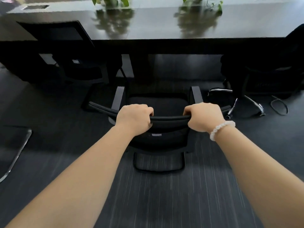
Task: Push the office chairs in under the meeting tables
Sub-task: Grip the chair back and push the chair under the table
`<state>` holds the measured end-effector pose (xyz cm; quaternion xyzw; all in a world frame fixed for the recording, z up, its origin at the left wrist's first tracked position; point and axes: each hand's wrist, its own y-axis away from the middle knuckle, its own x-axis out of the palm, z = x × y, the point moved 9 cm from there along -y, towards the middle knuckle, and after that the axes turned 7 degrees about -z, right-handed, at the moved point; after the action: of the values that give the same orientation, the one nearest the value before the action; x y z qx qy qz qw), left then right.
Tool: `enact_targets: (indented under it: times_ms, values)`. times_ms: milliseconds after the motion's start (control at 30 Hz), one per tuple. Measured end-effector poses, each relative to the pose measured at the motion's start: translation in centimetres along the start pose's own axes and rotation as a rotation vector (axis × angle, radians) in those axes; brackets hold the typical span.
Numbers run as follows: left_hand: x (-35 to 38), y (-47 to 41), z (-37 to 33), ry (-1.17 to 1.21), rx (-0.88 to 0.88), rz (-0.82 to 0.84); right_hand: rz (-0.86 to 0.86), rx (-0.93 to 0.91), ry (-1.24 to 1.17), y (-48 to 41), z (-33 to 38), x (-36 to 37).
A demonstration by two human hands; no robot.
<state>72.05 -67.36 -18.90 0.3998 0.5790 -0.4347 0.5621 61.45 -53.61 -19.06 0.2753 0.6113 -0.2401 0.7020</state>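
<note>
A black office chair (158, 102) stands in front of me on the carpet, its seat facing the dark meeting table (156, 25). Its front is a short way from the table's near edge, and its two grey armrests point toward the table. My left hand (134, 118) grips the top rail of the backrest left of centre. My right hand (203, 116), with a white bead bracelet at the wrist, grips the same rail right of centre. A second black chair (65, 46) at the left sits tucked against the table. A third chair (269, 76) stands at the right edge.
Potted green plants (110, 0) stand along the far side of the table. The chrome star base (246, 101) of the right chair and a loose black cable (279, 106) lie on the floor right of my chair. A chrome chair frame (18, 153) shows at the left.
</note>
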Motion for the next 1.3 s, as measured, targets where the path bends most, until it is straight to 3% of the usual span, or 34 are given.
enact_targets:
  times_ms: [233, 400, 733, 1000, 1300]
  values:
    - [-0.4, -0.4, -1.1, -0.051, 0.233, -0.164, -0.088, 0.123, -0.049, 1.0, -0.6, -0.5]
    - [-0.8, -1.0, 2.0, -0.026, 0.285, -0.198, -0.122, 0.107, -0.071, 0.1, 2.4, -0.3]
    - [-1.6, -4.9, 10.1, -0.007, 0.168, -0.22, -0.306, 0.017, 0.061, -6.1, 7.6, -1.3]
    - [-0.6, -9.3, 5.1, 0.004, 0.167, -0.225, -0.267, 0.122, 0.072, -9.4, 0.4, -2.1]
    - [-0.5, -17.3, 2.3, -0.016, 0.224, -0.362, -0.308, 0.149, 0.008, -15.3, -6.0, -2.8]
